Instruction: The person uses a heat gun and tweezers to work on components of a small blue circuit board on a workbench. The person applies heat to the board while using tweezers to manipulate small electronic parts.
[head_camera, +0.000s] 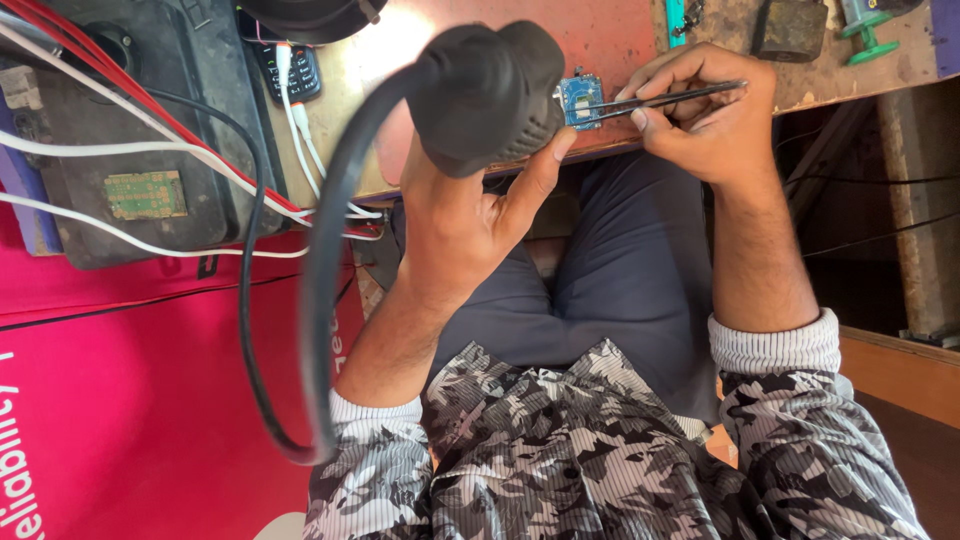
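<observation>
1. Two hands are at work over the near edge of the surface (620, 40), and I see both from above.
2. My left hand (455, 215) is wrapped tight around the thick black handle of a hot-air tool (490, 90), thumb stretched up along its side, nozzle end aimed toward the small blue circuit board (581, 100).
3. From that tool a heavy black hose (318, 300) loops down past my left forearm and curls back near the sleeve.
4. My right hand (705, 110) is closed in a pinch on slim black tweezers (665, 98), whose tips reach left and touch the board's edge.
5. That board lies on the reddish surface just beside the tool's head, between the two hands.
6. Further left, a dark box (150, 150) carries a little green circuit board (146, 194), with red and white wires (150, 140) crossing it.
7. Behind the tool, a small keypad phone (300, 70) lies under a white cable.
8. At the top right, a green stand (865, 30) sits well apart from the work.
</observation>
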